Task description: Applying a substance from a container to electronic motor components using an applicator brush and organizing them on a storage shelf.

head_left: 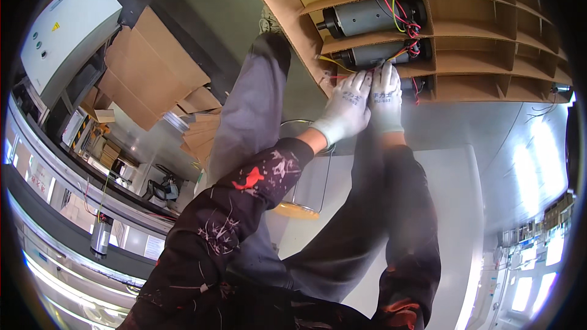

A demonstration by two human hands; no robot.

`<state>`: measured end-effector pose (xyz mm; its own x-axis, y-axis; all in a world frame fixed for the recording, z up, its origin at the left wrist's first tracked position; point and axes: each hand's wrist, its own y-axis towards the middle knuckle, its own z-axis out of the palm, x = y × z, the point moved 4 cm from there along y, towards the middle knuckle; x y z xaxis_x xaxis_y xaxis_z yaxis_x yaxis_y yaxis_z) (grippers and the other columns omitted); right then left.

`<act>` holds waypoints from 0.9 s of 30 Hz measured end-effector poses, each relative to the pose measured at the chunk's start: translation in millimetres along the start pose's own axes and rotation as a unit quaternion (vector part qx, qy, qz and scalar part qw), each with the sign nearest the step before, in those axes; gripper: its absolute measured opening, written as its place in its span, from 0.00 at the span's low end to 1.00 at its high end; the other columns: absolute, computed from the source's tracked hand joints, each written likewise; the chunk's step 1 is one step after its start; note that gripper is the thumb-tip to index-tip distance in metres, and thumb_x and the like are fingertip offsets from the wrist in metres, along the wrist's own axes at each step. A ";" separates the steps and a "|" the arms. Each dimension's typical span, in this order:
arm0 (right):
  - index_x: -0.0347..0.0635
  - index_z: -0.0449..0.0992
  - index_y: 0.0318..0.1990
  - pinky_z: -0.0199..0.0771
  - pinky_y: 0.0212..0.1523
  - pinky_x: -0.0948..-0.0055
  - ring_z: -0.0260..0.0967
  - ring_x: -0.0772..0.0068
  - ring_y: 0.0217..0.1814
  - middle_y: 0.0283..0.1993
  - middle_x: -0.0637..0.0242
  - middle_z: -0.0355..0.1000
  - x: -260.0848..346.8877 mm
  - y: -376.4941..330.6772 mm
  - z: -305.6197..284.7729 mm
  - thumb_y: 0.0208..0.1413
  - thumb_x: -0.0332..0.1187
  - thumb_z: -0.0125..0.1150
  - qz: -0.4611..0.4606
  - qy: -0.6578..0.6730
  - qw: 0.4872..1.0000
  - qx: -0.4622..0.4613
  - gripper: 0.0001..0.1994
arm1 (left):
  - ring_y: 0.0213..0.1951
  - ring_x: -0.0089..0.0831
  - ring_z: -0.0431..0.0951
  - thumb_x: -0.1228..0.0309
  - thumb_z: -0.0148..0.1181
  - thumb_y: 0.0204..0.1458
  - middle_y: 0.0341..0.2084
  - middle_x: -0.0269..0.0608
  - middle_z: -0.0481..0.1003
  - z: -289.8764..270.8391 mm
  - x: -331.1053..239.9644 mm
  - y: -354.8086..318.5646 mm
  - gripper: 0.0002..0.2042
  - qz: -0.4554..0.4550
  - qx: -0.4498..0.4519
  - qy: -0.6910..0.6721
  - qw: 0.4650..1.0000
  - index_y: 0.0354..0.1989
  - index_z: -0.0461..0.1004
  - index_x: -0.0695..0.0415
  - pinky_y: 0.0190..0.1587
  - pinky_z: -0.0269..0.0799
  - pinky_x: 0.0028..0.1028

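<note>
Both my hands wear white work gloves and meet at the near side of a divided cardboard box [471, 75]. My left hand [347, 107] and my right hand [386, 99] lie side by side, fingers bent over the nearest motor [422, 83]. Only that motor's right end shows; my hands cover the rest, and the fingertips are partly hidden. Just beyond it lies a second grey cylindrical motor [376, 56], with red and yellow wires at both ends. A third motor [367, 17] rests in the compartment farther off, its wires bundled at the right.
A round stool [296, 210] with a metal frame stands below my left forearm. Flattened cardboard [153, 67] leans at the left near a white control cabinet [70, 30]. Another motor [101, 235] with wires is by the dark rail at far left.
</note>
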<state>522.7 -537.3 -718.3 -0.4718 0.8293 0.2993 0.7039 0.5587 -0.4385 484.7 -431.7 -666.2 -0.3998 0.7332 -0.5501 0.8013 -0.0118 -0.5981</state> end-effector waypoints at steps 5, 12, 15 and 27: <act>0.26 0.65 0.59 0.61 0.67 0.58 0.59 0.50 0.66 0.62 0.48 0.61 2.9 3.5 -10.1 0.54 0.32 0.53 -0.112 -0.096 0.982 0.122 0.26 | 0.67 0.52 0.59 0.72 0.59 0.45 0.64 0.58 0.62 33.7 35.0 12.1 0.34 -0.005 0.045 -0.070 0.997 0.65 0.59 0.67 0.70 0.53 0.42; 0.31 0.64 0.64 0.52 0.73 0.60 0.58 0.56 0.71 0.66 0.51 0.64 6.7 10.9 -16.3 0.57 0.35 0.54 -0.199 -0.165 0.948 0.186 0.27 | 0.64 0.49 0.63 0.72 0.58 0.46 0.61 0.55 0.66 37.1 32.2 20.9 0.30 -0.027 0.048 -0.110 0.992 0.61 0.64 0.66 0.68 0.57 0.41; 0.35 0.67 0.62 0.50 0.73 0.57 0.60 0.57 0.70 0.64 0.55 0.67 9.9 26.4 -10.8 0.54 0.42 0.59 -0.076 -0.153 0.958 0.230 0.30 | 0.61 0.48 0.66 0.72 0.57 0.47 0.58 0.53 0.69 30.3 26.7 22.6 0.27 -0.041 0.045 -0.086 0.994 0.58 0.68 0.65 0.65 0.60 0.41; 0.40 0.73 0.47 0.68 0.50 0.55 0.71 0.52 0.46 0.40 0.55 0.74 -8.6 34.1 -23.3 0.48 0.31 0.58 0.003 0.040 0.988 0.152 0.16 | 0.53 0.45 0.73 0.70 0.55 0.48 0.48 0.49 0.74 -34.4 -1.7 35.9 0.21 -0.066 0.089 -0.027 0.993 0.52 0.72 0.62 0.57 0.67 0.42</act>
<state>563.2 -525.5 -716.1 -0.4157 0.8365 0.3571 0.5096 0.5394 -0.6703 529.5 -410.0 -666.6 -0.5234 0.6984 -0.4881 0.6505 -0.0425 -0.7583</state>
